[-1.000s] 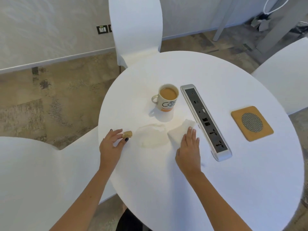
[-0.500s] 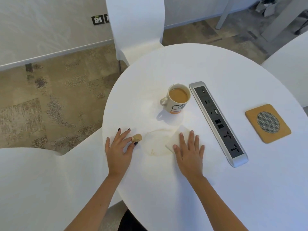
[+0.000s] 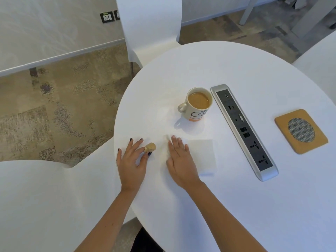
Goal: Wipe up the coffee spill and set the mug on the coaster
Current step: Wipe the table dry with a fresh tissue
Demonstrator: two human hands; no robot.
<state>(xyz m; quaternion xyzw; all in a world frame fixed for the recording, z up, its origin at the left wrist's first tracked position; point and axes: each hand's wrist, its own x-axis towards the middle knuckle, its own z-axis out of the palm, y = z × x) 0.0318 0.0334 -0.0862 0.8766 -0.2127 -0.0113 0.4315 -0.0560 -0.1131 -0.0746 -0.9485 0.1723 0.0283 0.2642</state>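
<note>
1. The right hand [image 3: 179, 159] has no curled grip: its flat, straight fingers press the white paper napkin [image 3: 201, 155] onto the round white table [image 3: 236, 206] at centre frame.
2. The left hand [image 3: 131, 160] lies flat, thumb and forefinger lightly pinching a small tan crumpled wad [image 3: 150, 147].
3. Wiping well probably means even pressure, sweeping away from the grey power strip [image 3: 244, 130].
4. The full white coffee mug [image 3: 197, 104] stands above the napkin; the square cork coaster [image 3: 301, 131] lies at right, well apart.
5. White chairs [image 3: 151, 24] ring the table over patterned beige carpet [image 3: 54, 110].
</note>
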